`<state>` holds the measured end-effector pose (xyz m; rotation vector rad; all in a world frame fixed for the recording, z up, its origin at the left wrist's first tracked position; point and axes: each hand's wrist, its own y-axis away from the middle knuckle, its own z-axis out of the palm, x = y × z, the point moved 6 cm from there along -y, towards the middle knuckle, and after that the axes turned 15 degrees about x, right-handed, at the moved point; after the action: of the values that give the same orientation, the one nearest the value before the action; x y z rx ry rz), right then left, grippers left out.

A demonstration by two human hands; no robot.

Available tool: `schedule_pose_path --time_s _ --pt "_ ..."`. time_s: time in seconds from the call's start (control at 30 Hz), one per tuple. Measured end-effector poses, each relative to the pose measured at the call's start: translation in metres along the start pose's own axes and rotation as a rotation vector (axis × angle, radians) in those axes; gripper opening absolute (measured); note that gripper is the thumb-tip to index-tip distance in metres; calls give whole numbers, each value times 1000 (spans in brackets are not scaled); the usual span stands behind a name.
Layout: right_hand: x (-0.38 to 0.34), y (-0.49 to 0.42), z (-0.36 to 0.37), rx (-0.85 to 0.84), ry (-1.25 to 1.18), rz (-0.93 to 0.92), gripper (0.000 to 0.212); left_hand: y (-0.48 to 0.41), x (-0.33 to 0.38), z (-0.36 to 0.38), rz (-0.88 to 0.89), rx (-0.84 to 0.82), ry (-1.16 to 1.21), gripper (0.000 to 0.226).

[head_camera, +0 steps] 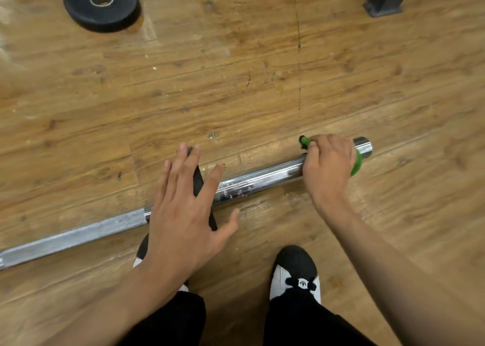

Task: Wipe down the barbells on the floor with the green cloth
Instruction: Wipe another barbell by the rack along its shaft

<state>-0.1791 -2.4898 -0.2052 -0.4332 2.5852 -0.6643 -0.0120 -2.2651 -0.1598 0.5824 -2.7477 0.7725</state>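
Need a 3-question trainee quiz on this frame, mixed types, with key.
1. True or false: the green cloth sits on the barbell near its end.
2. Which hand grips the cloth? A) left B) right C) both
3. Fill in: the left hand is ____, fingers spread over the black collar.
Key: 1 true. 2 B, the right hand. 3 open.

Black trousers (168,322) and black-and-white shoes (295,267) with small logo.
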Motion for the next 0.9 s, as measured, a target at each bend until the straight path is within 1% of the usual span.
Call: schedule_pose_path --time_s 0.07,0.13,0.17,0.23,0.27,0.3,0.33,0.43,0.5,0.53,0.57,0.6,0.67,0.73,0.8,0.83,0.87,0.9 --pt "-50 35 0 -28 -99 -91 28 -4 -3 0 8 -4 -6 68" --pt "-91 63 1 -96 -212 -257 34 -13 -8 1 10 -10 -13 71" --pt "-99 68 2 -124 -248 -368 37 -19 -10 1 10 -11 -23 72" --pt "-92 57 6 -154 -261 -581 40 -25 -13 -2 23 5 -55 76" --pt "-79 45 10 -143 -248 -624 41 -25 -13 -3 42 21 -73 78" --pt "-63 31 13 -114 -222 -607 43 -23 -13 -3 63 31 -91 81" --pt "-45 18 17 -75 -186 -537 44 -18 -13 -2 80 30 -103 85" --pt "-10 -3 23 31 -105 -230 37 -6 -18 2 63 38 -94 92" --pt "-22 0 24 77 -86 -85 34 -10 -19 5 63 46 -73 91" --pt "-40 5 23 79 -96 -62 32 -14 -20 6 70 46 -63 91" --pt "-62 15 23 55 -117 -101 30 -18 -20 6 75 42 -53 90" --pt "-87 28 25 7 -150 -184 30 -22 -22 7 76 37 -47 90" --pt "-129 51 24 -88 -233 -382 36 -28 -27 8 66 25 -58 92" --pt "-141 52 26 -155 -278 -598 43 -37 -33 4 71 41 -77 89" --pt "-125 35 31 -199 -230 -812 46 -44 -33 1 137 85 -62 78" --pt "-110 21 37 -196 -193 -832 45 -45 -32 1 174 103 -58 73" --pt "-92 4 41 -170 -163 -769 44 -45 -29 3 201 104 -60 72" --pt "-73 -13 43 -136 -128 -653 42 -44 -27 6 213 89 -61 75"
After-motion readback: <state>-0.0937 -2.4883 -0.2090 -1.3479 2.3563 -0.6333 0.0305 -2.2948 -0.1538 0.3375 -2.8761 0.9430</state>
